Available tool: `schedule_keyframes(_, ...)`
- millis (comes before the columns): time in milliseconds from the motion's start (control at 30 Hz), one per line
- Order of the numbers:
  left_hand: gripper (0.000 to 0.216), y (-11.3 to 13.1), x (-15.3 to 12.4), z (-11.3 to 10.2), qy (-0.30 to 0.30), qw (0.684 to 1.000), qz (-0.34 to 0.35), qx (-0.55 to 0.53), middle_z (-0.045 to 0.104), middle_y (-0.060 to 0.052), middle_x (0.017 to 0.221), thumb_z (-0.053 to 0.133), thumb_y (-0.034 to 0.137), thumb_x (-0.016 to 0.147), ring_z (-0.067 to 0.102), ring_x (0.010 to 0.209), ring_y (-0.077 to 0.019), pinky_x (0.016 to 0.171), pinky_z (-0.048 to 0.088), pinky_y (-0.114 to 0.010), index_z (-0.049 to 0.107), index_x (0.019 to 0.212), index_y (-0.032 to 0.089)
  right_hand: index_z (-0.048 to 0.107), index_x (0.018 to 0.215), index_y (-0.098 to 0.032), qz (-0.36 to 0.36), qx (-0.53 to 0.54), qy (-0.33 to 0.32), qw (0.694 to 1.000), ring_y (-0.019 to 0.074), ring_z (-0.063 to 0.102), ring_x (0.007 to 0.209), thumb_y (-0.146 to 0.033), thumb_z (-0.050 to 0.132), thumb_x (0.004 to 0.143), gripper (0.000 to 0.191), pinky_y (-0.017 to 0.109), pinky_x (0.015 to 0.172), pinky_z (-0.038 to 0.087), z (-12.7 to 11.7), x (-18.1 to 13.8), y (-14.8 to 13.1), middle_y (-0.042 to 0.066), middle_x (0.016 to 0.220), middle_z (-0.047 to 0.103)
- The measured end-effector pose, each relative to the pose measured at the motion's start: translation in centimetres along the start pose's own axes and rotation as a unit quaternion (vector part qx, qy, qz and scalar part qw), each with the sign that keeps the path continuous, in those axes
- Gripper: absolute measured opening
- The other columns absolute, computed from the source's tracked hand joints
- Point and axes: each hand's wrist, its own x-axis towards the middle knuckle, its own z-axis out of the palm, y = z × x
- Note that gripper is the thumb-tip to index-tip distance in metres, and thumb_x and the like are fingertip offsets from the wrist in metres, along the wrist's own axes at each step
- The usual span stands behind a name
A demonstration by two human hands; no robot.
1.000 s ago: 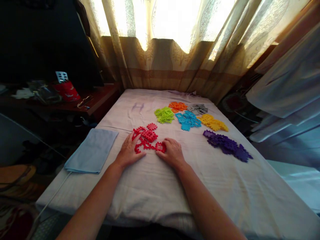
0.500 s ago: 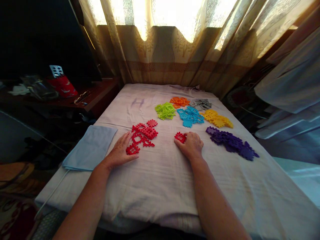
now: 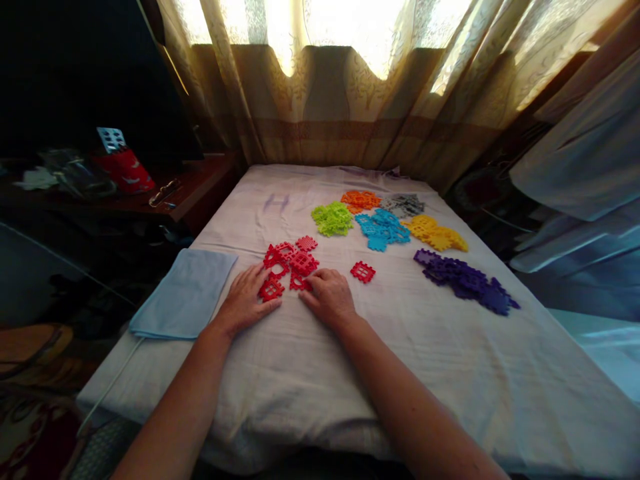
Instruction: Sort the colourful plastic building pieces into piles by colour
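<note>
Several flat red interlocking plastic pieces [image 3: 303, 262] lie in a loose pile on the cloth-covered table. My left hand [image 3: 245, 300] rests palm down at the pile's left edge, its fingers stretched out beside a square red piece with a cut-out [image 3: 271, 289]. On the near right side of the pile, my right hand [image 3: 330, 297] has thumb and fingers closed on the edge of another red piece [image 3: 299, 283], partly hidden by the fingertips. A single red window-patterned piece [image 3: 363, 271] lies apart, to the right of my right hand.
Beyond are piles of lime green [image 3: 333, 219], orange [image 3: 361, 201], grey [image 3: 404, 205], blue [image 3: 383, 230] and yellow pieces [image 3: 435, 233]. Purple pieces [image 3: 465, 280] lie at the right. A folded light-blue cloth [image 3: 183, 293] is on the left, near a dark side table [image 3: 210, 183].
My right hand has let go of the window-patterned red piece, leaving it on the table, and moved left to the red pile, taking hold of another piece. My left hand stays nearly in place.
</note>
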Motion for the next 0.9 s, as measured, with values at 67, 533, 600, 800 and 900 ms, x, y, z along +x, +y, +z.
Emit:
schedule_keyframes(67,0.074,0.1,0.0,-0.1,-0.001,1.000,-0.002,0.002,0.042,-0.014,0.153,0.064,0.056,0.079,0.037,0.142,-0.0321,0.118,0.029,-0.050,0.047,0.143,0.022,0.073,0.096,-0.023,-0.010,0.000,-0.012,1.000,0.0237,0.057,0.102,-0.037,0.062,0.089,0.019,0.037,0.091,0.042,0.2,0.0,-0.1,0.007,0.107,0.068)
schedule_keyframes(533,0.058,0.7,-0.1,-0.5,0.010,0.998,-0.054,-0.025,0.040,-0.019,0.153,0.071,0.054,0.072,0.036,0.143,-0.0327,0.117,0.032,-0.049,0.056,0.115,0.018,0.072,0.093,-0.021,0.092,0.019,0.163,0.982,0.0237,0.060,0.100,-0.030,0.060,0.089,0.016,0.035,0.093,0.041,-1.9,-0.9,5.7,0.009,0.103,0.070)
schedule_keyframes(600,0.053,0.7,-0.1,-0.6,0.008,0.998,-0.056,-0.027,0.041,-0.018,0.153,0.072,0.053,0.071,0.037,0.143,-0.0320,0.117,0.032,-0.048,0.057,0.110,0.019,0.072,0.091,-0.020,0.142,-0.003,0.167,0.976,0.0251,0.059,0.099,-0.031,0.060,0.087,0.017,0.036,0.090,0.042,-2.5,-1.0,7.5,0.010,0.101,0.070)
schedule_keyframes(800,0.046,1.0,-0.1,-1.1,-0.002,0.998,-0.059,-0.031,0.043,-0.016,0.151,0.073,0.049,0.071,0.040,0.140,-0.0318,0.115,0.034,-0.048,0.059,0.104,0.021,0.074,0.084,-0.020,0.221,-0.055,0.148,0.963,0.0263,0.059,0.096,-0.037,0.062,0.083,0.020,0.038,0.086,0.042,-3.2,-1.4,10.4,0.011,0.098,0.070)
schedule_keyframes(900,0.045,1.0,-0.1,-1.2,0.001,0.998,-0.047,-0.035,0.046,-0.016,0.149,0.072,0.048,0.071,0.043,0.138,-0.0320,0.114,0.036,-0.050,0.059,0.105,0.021,0.074,0.084,-0.020,0.239,-0.070,0.131,0.959,0.0259,0.059,0.093,-0.036,0.064,0.082,0.020,0.037,0.083,0.042,-3.2,-1.5,10.6,0.011,0.096,0.070)
